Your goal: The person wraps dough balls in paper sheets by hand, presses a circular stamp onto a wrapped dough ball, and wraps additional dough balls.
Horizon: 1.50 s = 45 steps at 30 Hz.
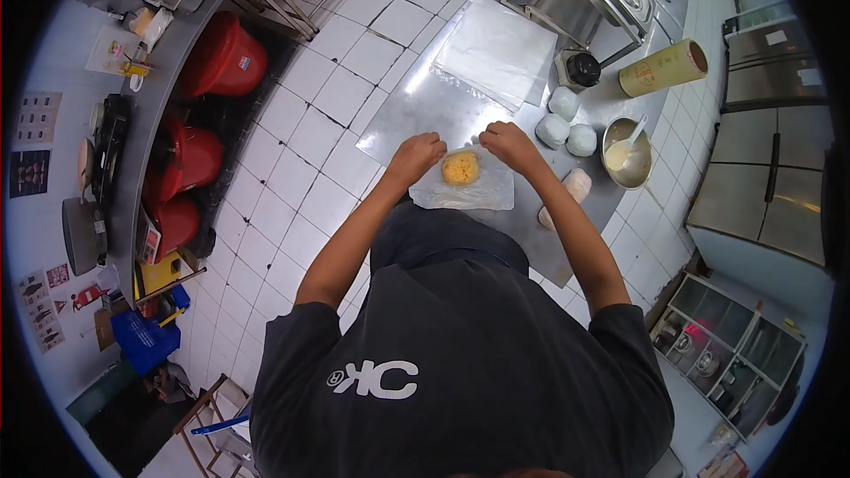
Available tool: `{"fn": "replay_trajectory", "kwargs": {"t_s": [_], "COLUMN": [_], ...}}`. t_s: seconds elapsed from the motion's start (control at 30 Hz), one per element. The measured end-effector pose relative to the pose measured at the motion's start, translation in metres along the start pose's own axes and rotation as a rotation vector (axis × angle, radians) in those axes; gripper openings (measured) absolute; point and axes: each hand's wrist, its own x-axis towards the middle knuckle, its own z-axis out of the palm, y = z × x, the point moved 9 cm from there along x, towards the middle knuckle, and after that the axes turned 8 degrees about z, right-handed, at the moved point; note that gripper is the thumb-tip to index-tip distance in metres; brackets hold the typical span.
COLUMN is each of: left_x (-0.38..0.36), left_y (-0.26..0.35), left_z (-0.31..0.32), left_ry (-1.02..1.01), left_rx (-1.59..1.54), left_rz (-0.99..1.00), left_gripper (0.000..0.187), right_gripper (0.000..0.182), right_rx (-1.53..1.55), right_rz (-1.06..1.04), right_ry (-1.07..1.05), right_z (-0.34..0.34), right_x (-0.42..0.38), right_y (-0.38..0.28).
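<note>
A ball of crumbly yellow food [460,169] sits on a clear plastic sheet [465,197] at the near edge of the steel table. My left hand [419,157] is closed at the sheet's far left corner, fingertips pinched together. Across from it, my right hand [508,143] pinches the far right corner. Both hands are just beyond the food and do not touch it. The thin film between my fingers is hard to make out. Right of my right hand, several wrapped pale balls [554,130] rest on the table.
A stack of plastic sheets [496,51] lies farther up the steel table [390,124]. On the right are a dark-lidded jar [582,69], a yellow cylinder [662,69], a metal bowl [639,175] with a spoon, and pinkish wrapped pieces [576,185] beside my right forearm. Red tubs [226,57] stand left.
</note>
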Motion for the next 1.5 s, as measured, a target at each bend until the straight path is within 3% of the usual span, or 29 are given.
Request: {"fn": "replay_trajectory", "kwargs": {"t_s": [0.07, 0.2, 0.4, 0.5, 0.63, 0.7, 0.8, 0.93, 1.0, 1.1, 1.23, 1.3, 1.43, 1.5], "left_x": [-0.022, -0.047, -0.051, -0.051, -0.054, -0.057, -0.061, -0.065, -0.067, -0.065, -0.061, -0.059, -0.053, -0.049], "left_y": [0.017, 0.034, 0.024, 0.021, 0.024, 0.025, 0.027, 0.043, 0.048, 0.054, 0.042, 0.032, 0.028, 0.008], "left_z": [-0.004, 0.002, 0.035, 0.044, 0.045, 0.046, 0.06, 0.052, 0.039, 0.037, 0.054, 0.061, 0.048, 0.046], "left_ry": [0.041, 0.131, -0.001, 0.004, 0.055, 0.051, -0.094, -0.089, -0.002, -0.057, -0.067, -0.066, -0.005, -0.074], "left_rx": [0.052, 0.091, 0.128, 0.105, 0.06, 0.063, 0.165, 0.201, 0.07, 0.07, 0.117, 0.13, 0.106, 0.019], "left_rz": [0.085, 0.211, 0.239, 0.249, 0.258, 0.233, 0.178, 0.164, 0.121, 0.089, 0.073, 0.024, 0.021, -0.229], "left_gripper": [0.017, 0.01, 0.011, 0.011, 0.012, 0.018, 0.022, 0.033, 0.042, 0.05, 0.041, 0.027, 0.019, 0.021], "right_gripper": [0.014, 0.01, 0.013, 0.018, 0.019, 0.024, 0.027, 0.023, 0.021, 0.02, 0.015, 0.015, 0.018, 0.016], "right_rx": [-0.001, 0.111, -0.105, -0.119, -0.121, -0.041, -0.149, -0.259, -0.186, 0.032, 0.205, 0.287, 0.297, 0.381], "right_rz": [-0.142, -0.136, -0.26, -0.232, -0.236, -0.06, -0.115, -0.063, -0.065, 0.027, 0.146, 0.388, 0.425, 0.41], "right_ry": [0.103, 0.059, 0.059, -0.037, 0.017, -0.14, -0.149, -0.203, -0.128, -0.119, -0.214, -0.303, -0.262, -0.134], "right_z": [-0.006, 0.018, 0.043, 0.06, 0.056, 0.056, 0.042, 0.069, 0.066, 0.055, 0.047, 0.053, 0.061, 0.054], "right_x": [-0.025, -0.055, -0.073, -0.077, -0.082, -0.084, -0.096, -0.106, -0.104, -0.094, -0.075, -0.073, -0.067, -0.063], "right_y": [-0.019, -0.021, -0.02, -0.015, -0.024, -0.023, -0.043, -0.037, -0.032, -0.023, -0.016, 0.002, 0.018, 0.021]}}
